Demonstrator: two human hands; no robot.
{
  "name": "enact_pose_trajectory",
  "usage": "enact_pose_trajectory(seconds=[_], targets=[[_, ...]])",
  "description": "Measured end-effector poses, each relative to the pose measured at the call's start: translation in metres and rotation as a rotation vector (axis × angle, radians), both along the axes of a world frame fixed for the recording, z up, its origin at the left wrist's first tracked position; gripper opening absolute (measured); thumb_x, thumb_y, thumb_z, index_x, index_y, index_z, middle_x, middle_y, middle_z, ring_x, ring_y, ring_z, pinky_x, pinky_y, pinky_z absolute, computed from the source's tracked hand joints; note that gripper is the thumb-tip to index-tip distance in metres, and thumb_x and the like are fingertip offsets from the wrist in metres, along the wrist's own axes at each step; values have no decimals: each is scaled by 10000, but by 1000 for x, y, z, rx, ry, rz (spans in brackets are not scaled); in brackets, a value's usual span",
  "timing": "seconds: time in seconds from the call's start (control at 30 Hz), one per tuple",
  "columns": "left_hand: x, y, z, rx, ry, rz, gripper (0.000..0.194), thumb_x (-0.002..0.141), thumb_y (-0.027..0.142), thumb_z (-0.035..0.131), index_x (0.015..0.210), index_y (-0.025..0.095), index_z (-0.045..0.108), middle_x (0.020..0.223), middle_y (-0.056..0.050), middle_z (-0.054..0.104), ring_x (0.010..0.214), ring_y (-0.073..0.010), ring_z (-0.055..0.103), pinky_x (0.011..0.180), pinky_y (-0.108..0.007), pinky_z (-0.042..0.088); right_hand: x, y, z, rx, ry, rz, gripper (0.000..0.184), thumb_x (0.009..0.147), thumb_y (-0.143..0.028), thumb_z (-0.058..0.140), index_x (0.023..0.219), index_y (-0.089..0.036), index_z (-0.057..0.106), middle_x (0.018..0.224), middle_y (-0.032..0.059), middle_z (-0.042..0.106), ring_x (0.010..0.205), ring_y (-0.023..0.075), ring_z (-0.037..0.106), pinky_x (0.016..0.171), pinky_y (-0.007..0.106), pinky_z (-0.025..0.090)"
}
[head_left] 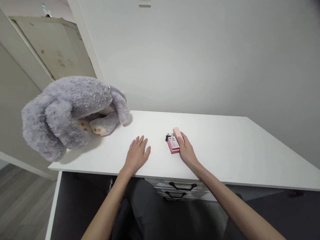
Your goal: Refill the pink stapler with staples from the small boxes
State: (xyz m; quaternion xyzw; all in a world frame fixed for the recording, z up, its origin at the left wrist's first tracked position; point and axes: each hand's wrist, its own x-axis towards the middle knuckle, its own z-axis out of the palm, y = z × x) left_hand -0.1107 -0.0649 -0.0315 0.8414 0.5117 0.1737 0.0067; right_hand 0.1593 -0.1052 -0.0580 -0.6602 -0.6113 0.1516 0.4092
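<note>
My left hand (137,154) lies palm down on the white tabletop (220,143), fingers stretched and holding nothing. To its right, my right hand (187,150) is closed around a slim pale pink oblong object (177,132); its lower part is hidden by my fingers, so its exact kind is unclear. Beside that hand are small red and white boxes (173,144), seemingly stacked, with a barcode label on top. My right fingers are right against their edge. A small black item (167,137) and something metallic sit just behind the boxes, too small to make out.
A big grey plush toy (77,96) with long drooping ears takes up the left end of the table. Under the tabletop are drawers with black handles (183,186). A pale wall (195,60) rises behind, and a worn cabinet (55,46) stands at back left.
</note>
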Motion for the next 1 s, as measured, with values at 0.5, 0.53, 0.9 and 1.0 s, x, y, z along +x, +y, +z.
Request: enact_pose_trajectory(seconds=[0.5,0.53,0.9,1.0], targets=[[45,-22,19,-256,-439,-285,413,944,430,710,1288,246,576,1419,-117,663,1329,-295,630,1144,-493,504,17,5,32,-73,244,157,717,1068,-705,294,1582,-256,517,1493,84,678,1342,327,661,1144,489,517],[51,-22,20,-278,-455,-284,438,917,429,745,1271,243,565,1412,-124,661,1321,-305,632,1131,-500,507,21,9,32,-79,267,174,707,1067,-707,301,1550,-261,560,1489,79,682,1350,327,656,1154,494,510],[81,-7,24,-370,-490,-217,706,714,412,933,1267,231,534,1340,-129,671,1240,-353,653,1046,-530,526,65,79,8,45,624,146,641,1020,-758,442,1286,-237,704,1391,129,737,1333,295,675,1241,500,405],[82,-6,24,-413,-546,-218,678,743,422,918,1255,241,513,1354,-126,670,1274,-339,648,1055,-512,529,65,78,7,47,616,158,590,1026,-743,451,1249,-256,699,1372,114,744,1315,292,684,1222,504,424]])
